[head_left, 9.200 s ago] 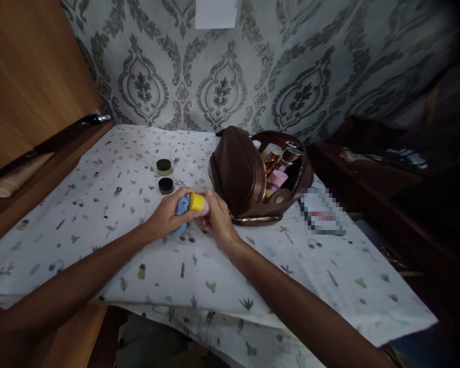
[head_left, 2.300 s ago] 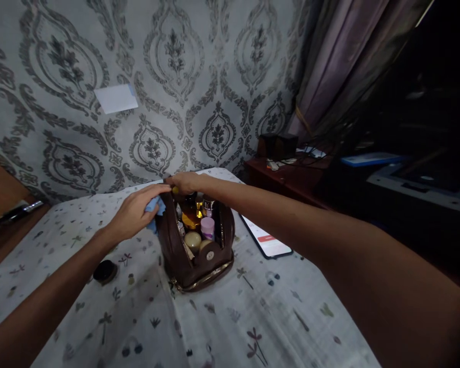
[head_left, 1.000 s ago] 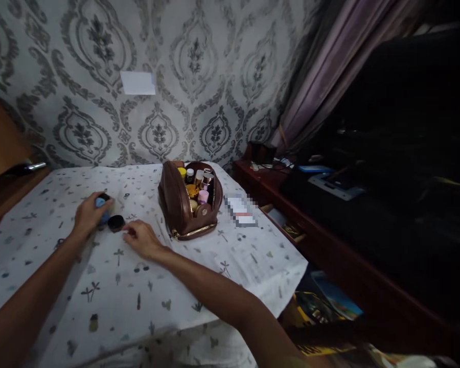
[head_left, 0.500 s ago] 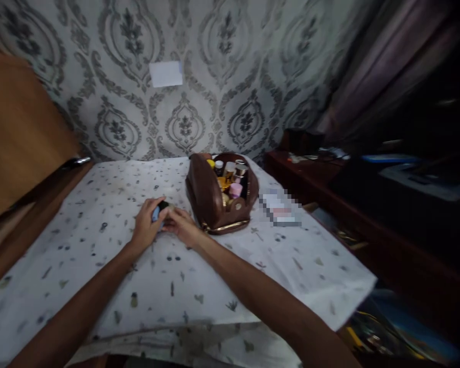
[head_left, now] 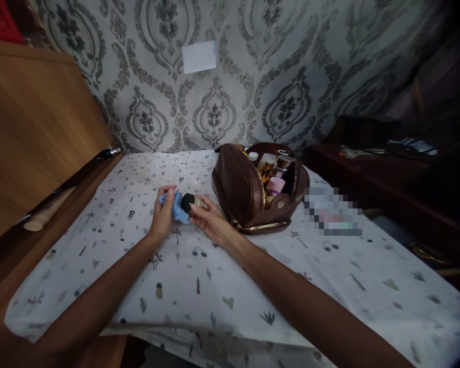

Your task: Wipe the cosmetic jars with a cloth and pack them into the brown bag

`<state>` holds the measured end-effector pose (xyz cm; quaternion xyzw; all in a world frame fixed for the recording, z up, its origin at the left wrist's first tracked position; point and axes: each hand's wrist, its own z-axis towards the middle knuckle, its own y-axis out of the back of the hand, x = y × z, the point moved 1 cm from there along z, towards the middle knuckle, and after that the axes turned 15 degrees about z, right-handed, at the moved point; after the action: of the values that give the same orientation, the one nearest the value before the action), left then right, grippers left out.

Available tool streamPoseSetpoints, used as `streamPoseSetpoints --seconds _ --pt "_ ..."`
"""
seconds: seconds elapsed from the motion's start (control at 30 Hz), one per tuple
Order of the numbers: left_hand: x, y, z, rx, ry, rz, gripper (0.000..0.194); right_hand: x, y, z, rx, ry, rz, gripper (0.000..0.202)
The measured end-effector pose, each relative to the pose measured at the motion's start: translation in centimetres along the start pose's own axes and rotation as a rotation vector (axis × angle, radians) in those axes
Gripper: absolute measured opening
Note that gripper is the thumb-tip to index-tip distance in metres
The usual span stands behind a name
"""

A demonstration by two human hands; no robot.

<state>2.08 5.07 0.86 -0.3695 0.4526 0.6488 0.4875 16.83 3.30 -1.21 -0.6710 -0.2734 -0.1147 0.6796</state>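
My left hand is closed around a crumpled blue cloth. In my right hand is a small jar with a dark, shiny lid and a paler body, gripped between thumb and fingers. The cloth lies right against the jar's lid side. Just right of my hands stands a brown toiletry bag, unzipped at the top. Inside it several bottles and jars show, among them a pink-lidded jar and a silver-capped bottle.
A patterned white cloth covers the table. To the right of the bag lies a blurred-out flat item. A wooden cabinet borders the left side, and a dark red desk adjoins the right. White paper is on the wall.
The view has swung left and moved closer, so the bag appears larger and further right. My hands have drawn slightly apart, exposing more of the blue cloth and the jar.
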Motion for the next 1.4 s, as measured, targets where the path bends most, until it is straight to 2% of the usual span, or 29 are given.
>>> streamPoseSetpoints --seconds 0.1,0.17,0.27,0.4,0.43,0.63,0.9,1.0,1.07,1.2,1.27,1.4 --pt "0.3 -0.2 0.1 0.096 0.054 -0.160 0.036 0.2 0.3 0.4 -0.061 0.043 0.084 0.046" --pt "0.4 -0.3 0.2 0.162 0.059 -0.229 0.039 0.4 0.5 0.7 -0.085 0.065 0.127 0.044" --pt "0.5 -0.3 0.4 0.216 0.046 -0.179 0.045 0.7 0.8 0.9 -0.098 0.084 0.162 0.043" --pt "0.4 0.2 0.7 0.190 0.026 0.019 0.019 0.9 0.9 1.0 -0.096 0.075 0.142 0.040" --pt "0.3 0.4 0.8 0.186 0.024 0.036 0.018 0.9 0.9 1.0 -0.097 0.071 0.133 0.039" --pt "0.1 1.0 1.2 0.074 0.074 0.021 0.034 0.8 0.5 0.6 -0.078 0.092 0.107 0.043" --pt "0.0 1.4 1.4 -0.006 0.004 0.189 0.033 0.6 -0.5 -0.1 0.024 0.058 0.049 0.037" --pt "-0.3 1.6 1.3 -0.043 -0.075 0.249 0.031 0.4 -0.5 -0.2 0.024 0.030 0.034 0.039" --pt "-0.4 1.6 1.1 0.023 -0.134 0.239 0.032 0.3 -0.2 0.0 0.001 0.015 0.008 0.043" --pt "-0.3 1.1 0.7 0.268 -0.169 0.100 0.040 0.2 0.7 0.6 -0.084 0.078 -0.044 0.052" --pt "0.0 1.0 0.8 0.294 -0.116 0.052 0.049 0.1 1.1 0.8 -0.109 0.114 -0.083 0.055" --pt "0.7 1.1 1.2 0.253 -0.077 0.063 0.050 -0.1 1.1 0.7 -0.095 0.140 -0.155 0.055"
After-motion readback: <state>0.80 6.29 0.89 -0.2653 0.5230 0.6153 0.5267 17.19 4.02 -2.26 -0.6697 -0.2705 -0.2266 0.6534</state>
